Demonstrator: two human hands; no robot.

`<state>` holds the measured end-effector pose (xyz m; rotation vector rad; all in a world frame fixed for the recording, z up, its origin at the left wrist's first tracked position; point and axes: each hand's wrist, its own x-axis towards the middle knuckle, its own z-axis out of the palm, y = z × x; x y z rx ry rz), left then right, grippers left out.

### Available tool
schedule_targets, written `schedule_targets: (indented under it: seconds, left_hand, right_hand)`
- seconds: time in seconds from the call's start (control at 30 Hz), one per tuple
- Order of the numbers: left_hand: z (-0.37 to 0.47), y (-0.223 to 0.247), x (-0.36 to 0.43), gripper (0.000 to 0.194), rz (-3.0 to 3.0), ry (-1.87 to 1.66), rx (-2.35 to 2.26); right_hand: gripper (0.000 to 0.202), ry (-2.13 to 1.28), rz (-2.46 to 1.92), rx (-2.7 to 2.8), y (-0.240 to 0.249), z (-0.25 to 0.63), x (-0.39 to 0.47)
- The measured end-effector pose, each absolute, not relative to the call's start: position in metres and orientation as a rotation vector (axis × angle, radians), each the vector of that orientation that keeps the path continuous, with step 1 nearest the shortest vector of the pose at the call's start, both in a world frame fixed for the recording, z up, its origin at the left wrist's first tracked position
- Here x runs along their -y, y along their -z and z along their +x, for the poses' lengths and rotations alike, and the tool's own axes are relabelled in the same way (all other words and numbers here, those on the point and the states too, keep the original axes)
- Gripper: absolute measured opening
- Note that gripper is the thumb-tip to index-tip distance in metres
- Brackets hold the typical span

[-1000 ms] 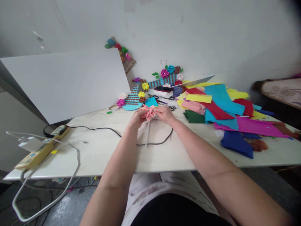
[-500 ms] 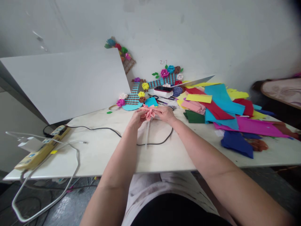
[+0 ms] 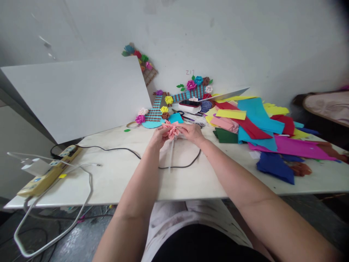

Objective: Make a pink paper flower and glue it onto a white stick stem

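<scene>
A pink paper flower point(image 3: 171, 130) with folded petals is held above the tabletop between both hands. Its left side is pinched in the fingers of my left hand point(image 3: 159, 137). On its right side, my right hand point(image 3: 192, 132) has thumb and forefinger closed on the petals. Below the flower a pale translucent stick point(image 3: 171, 154), perhaps a glue stick, slants down toward the table; what it joins at the top is hidden by the flower. A black cable point(image 3: 187, 167) loops across the table beneath my hands.
Coloured paper sheets point(image 3: 259, 123) are heaped to the right. Behind the hands are a phone point(image 3: 190, 103) on a white box and flower-trimmed woven crafts point(image 3: 155, 112). A yellow power strip point(image 3: 49, 171) with white cables lies left, near a large white board point(image 3: 79, 98).
The pink flower has turned slightly in the fingers, its petals now tilted toward the upper left. Both hands stay in nearly the same place.
</scene>
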<state>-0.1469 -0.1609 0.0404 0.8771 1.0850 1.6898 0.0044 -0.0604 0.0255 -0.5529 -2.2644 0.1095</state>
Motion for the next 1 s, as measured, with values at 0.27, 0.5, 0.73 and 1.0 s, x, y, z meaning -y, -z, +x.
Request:
schedule_targets:
  seconds: [0.27,0.5,0.73,1.0]
  left_hand:
    - [-0.147,-0.039,0.162,0.019,0.883,-1.739,-1.104]
    - [-0.149,-0.038,0.162,0.024,0.91,-1.775,-1.101]
    - [-0.152,-0.038,0.16,0.023,0.878,-1.832,-1.084]
    - [-0.153,-0.036,0.159,0.024,0.883,-1.854,-1.105]
  right_hand:
    - [0.033,-0.038,-0.446,2.332,-0.022,0.005,0.053]
    - [0.037,0.053,-0.588,2.329,-0.025,0.006,0.058]
    - [0.026,0.03,-0.639,2.325,-0.023,0.006,0.054]
    - [0.011,-0.228,-0.456,2.192,-0.015,0.0,0.041]
